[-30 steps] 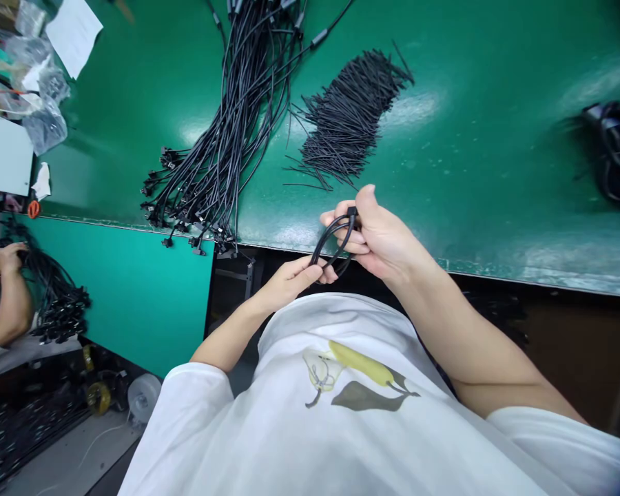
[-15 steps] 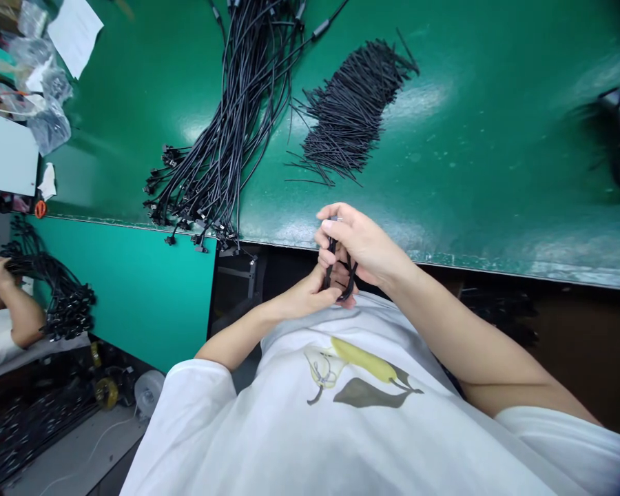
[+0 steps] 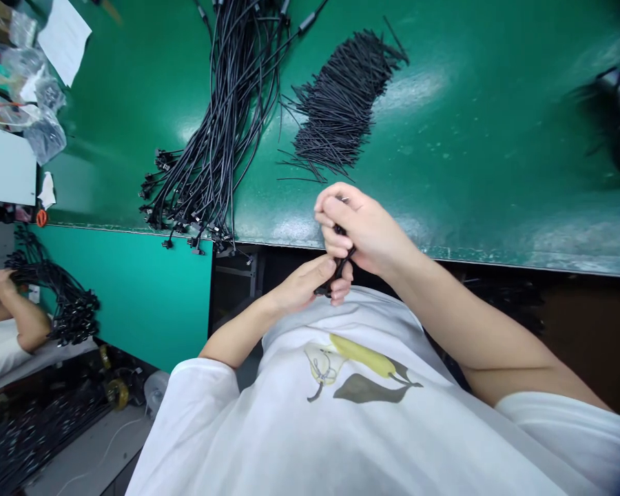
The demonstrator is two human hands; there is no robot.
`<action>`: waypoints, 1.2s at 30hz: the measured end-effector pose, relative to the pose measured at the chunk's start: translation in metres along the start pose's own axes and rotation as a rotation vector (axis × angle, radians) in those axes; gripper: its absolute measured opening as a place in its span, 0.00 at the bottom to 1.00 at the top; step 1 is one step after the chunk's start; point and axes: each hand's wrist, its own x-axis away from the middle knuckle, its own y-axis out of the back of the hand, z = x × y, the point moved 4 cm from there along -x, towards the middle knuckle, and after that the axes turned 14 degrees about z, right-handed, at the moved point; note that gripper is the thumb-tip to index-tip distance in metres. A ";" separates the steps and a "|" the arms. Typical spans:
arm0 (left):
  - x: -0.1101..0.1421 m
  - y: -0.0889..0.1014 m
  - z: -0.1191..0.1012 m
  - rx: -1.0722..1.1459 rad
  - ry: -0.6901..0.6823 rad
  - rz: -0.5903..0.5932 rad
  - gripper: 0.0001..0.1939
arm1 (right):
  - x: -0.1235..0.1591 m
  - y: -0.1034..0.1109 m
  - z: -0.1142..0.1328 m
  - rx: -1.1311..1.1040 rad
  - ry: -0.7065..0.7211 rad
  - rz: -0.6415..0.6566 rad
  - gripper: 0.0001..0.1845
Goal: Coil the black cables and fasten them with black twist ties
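green worktop (image 3: 496,151) before us bears a bundle of cables (image 3: 227,124) and a pile of thin strips (image 3: 341,103), with clear plastic bags (image 3: 47,136) off to the left. by its near edge our left hand (image 3: 302,284) and right hand (image 3: 362,224) touch, fingers curled closed around a black cable (image 3: 337,277)

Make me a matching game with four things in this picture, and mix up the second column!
1. Hands
2. Short black strips
3. Sheet of paper
4. Shirt

A. Has a yellow shape printed on it
B. Gripping a black cable
C. At the picture's upper left
D. Piled right of the long cables

Pairs: 1-B, 2-D, 3-C, 4-A
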 end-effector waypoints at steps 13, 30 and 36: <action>-0.018 0.025 -0.020 -0.639 0.207 0.033 0.25 | 0.011 0.017 -0.002 0.338 0.207 -0.261 0.27; -0.027 0.023 -0.011 -0.095 0.118 -0.074 0.23 | -0.003 0.023 0.000 0.507 0.322 -0.314 0.22; -0.003 0.041 -0.015 -0.401 0.016 -0.283 0.25 | 0.003 0.043 0.019 0.941 0.182 -0.046 0.25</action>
